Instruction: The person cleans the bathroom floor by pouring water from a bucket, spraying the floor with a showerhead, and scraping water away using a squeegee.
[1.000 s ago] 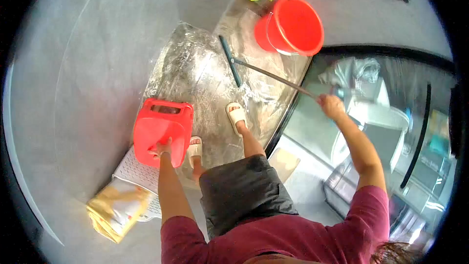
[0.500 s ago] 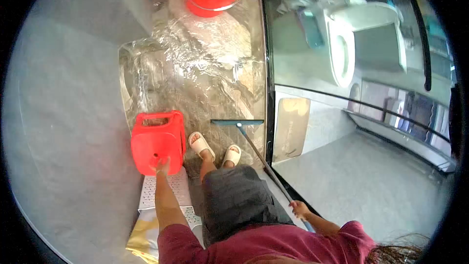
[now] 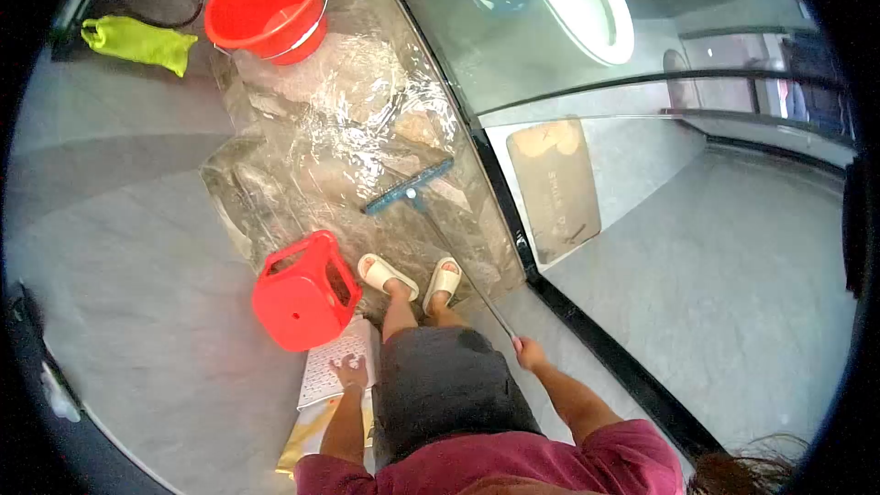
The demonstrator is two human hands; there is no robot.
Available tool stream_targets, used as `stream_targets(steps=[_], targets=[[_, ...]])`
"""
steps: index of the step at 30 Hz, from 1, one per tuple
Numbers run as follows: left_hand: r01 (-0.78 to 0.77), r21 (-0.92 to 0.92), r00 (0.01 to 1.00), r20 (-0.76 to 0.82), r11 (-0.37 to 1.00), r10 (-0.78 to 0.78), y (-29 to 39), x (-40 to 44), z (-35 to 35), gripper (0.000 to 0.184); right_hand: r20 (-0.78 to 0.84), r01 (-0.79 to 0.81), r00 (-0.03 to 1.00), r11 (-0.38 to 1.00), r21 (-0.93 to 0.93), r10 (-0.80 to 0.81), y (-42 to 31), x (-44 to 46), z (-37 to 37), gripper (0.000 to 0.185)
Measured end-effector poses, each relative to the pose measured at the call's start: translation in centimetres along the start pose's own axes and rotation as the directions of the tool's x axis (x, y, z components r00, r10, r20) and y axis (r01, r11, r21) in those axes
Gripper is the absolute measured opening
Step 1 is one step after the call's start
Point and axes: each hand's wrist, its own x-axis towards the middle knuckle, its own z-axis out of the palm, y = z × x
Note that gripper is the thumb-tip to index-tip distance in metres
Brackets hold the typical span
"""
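Note:
My right hand [image 3: 529, 354] is wrapped round the handle of a long floor squeegee [image 3: 409, 192]. The blue blade rests on the wet brown marble-look floor [image 3: 312, 174], ahead of my feet. My left hand [image 3: 349, 372] is open with its fingers apart, over a white perforated plastic surface [image 3: 323, 368]; whether it touches I cannot tell. Just beyond that hand stands a red plastic stool [image 3: 307, 298], apart from it.
A red bucket [image 3: 266, 9] with a wire handle stands at the far end, beside a yellow-green cloth [image 3: 139, 44]. On the right run a black-framed glass partition [image 3: 486, 137], a mat [image 3: 555, 188] and a toilet [image 3: 591, 5]. Grey walls line the left.
My left hand has come off the red stool and back to the white perforated surface. The squeegee blade has swung to a slant and moved forward. The view has turned.

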Motion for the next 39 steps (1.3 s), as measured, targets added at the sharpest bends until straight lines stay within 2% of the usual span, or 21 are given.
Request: stream_targets(steps=[2,7,8,11,12,13,14,16,17,19,21,22,23,24,25,26,30,33,35,37,39], targets=[[-0.011,-0.022,0.993,-0.116,1.0,0.008,0.4,-1.8,0.9,0.039,0.056,0.007,0.998,0.998,0.063,-0.01,-5.3,2.8,-2.4,0.039],[0.054,-0.041,0.99,-0.129,0.998,-0.059,2.5,-5.2,-1.1,0.036,-0.033,0.332,0.943,0.936,0.113,-0.33,-18.2,13.1,-8.9,0.044],[0.045,-0.081,0.987,-0.152,0.996,-0.057,2.8,-5.7,-1.5,0.036,-0.16,0.403,0.9,0.914,-0.05,-0.406,-20.8,14.0,-10.2,0.044],[-0.006,-0.146,0.981,-0.193,0.989,-0.022,5.0,-8.0,-4.1,0.034,-0.199,0.39,0.902,0.921,-0.007,-0.383,-25.0,13.4,-12.6,0.044],[-0.07,-0.051,0.976,-0.211,0.996,0.058,5.0,-8.3,-4.3,0.034,0.003,0.421,0.906,0.9,-0.11,-0.423,-25.3,9.2,-15.9,0.044],[-0.024,0.008,0.979,-0.203,1.0,0.025,5.4,-8.8,-4.7,0.033,0.198,0.456,0.886,0.868,-0.199,-0.42,-24.4,6.0,-18.5,0.044],[-0.09,0.028,0.982,-0.166,0.996,0.093,3.9,-7.7,-4.3,0.032,0.113,0.323,0.939,0.945,0.042,-0.326,-21.4,6.5,-16.5,0.045],[-0.091,0.05,0.985,-0.144,0.995,0.097,5.2,-7.9,-5.7,0.031,0.001,0.281,0.959,0.949,0.145,-0.284,-14.4,4.6,-14.7,0.045],[-0.083,-0.22,0.994,-0.09,0.972,0.064,2.6,-4.9,-4.4,0.039,-0.077,0.284,0.959,0.943,0.176,-0.274,-10.8,3.5,-13.4,0.045],[0.065,-0.298,0.998,0.043,0.952,-0.055,8.5,-9.3,-8.0,0.048,-0.12,0.464,0.879,0.886,-0.008,-0.462,-3.1,2.6,-11.5,0.043],[-0.041,0.022,0.998,-0.052,0.999,0.043,7.2,-5.0,-7.9,0.051,0.11,0.203,0.969,0.965,0.165,-0.223,2.4,-2.2,-14.1,0.042],[-0.106,-0.164,0.993,-0.063,0.981,0.097,5.7,-2.3,-7.2,0.048,0.166,0.097,0.979,0.984,0.151,-0.122,4.1,-5.4,-16.1,0.042],[-0.139,-0.137,0.989,-0.061,0.981,0.131,7.7,-2.5,-8.4,0.048,0.22,-0.01,0.975,0.991,0.135,-0.021,5.9,-7.6,-17.7,0.042],[-0.228,0.305,0.964,-0.06,0.925,0.258,9.0,-2.6,-9.3,0.046,0.096,0.097,0.989,0.988,0.124,-0.109,7.8,-8.6,-17.5,0.041],[-0.238,0.69,0.923,-0.058,0.683,0.38,11.4,-4.0,-10.8,0.045,-0.035,0.198,0.98,0.976,0.093,-0.196,10.0,-9.9,-16.4,0.041],[-0.248,0.784,0.907,-0.019,0.569,0.421,13.1,-4.6,-11.9,0.044,-0.022,0.131,0.991,0.982,0.138,-0.13,12.7,-9.3,-15.0,0.039],[-0.4,0.502,0.914,0.156,0.767,0.375,22.4,-2.3,-14.4,0.042,0.131,-0.132,0.987,0.912,0.388,0.087,14.0,-12.9,-18.7,0.035],[-0.251,0.163,0.934,0.299,0.954,0.194,33.1,-2.2,-15.4,0.044,0.112,-0.191,0.981,0.685,0.704,0.158,15.3,-12.6,-16.6,0.029],[-0.138,0.126,0.931,0.354,0.982,0.085,40.9,-3.8,-16.6,0.046,0.22,-0.283,0.958,0.499,0.819,0.183,14.6,-14.1,-17.8,0.028],[-0.316,0.036,0.883,0.377,0.948,0.28,45.6,-2.1,-16.4,0.038,0.191,-0.248,0.968,0.506,0.826,0.161,14.7,-15.2,-17.0,0.026],[-0.392,0.045,0.845,0.411,0.919,0.341,52.1,-2.3,-16.2,0.037,0.189,-0.244,0.964,0.337,0.909,0.186,13.0,-17.8,-19.5,0.025]])
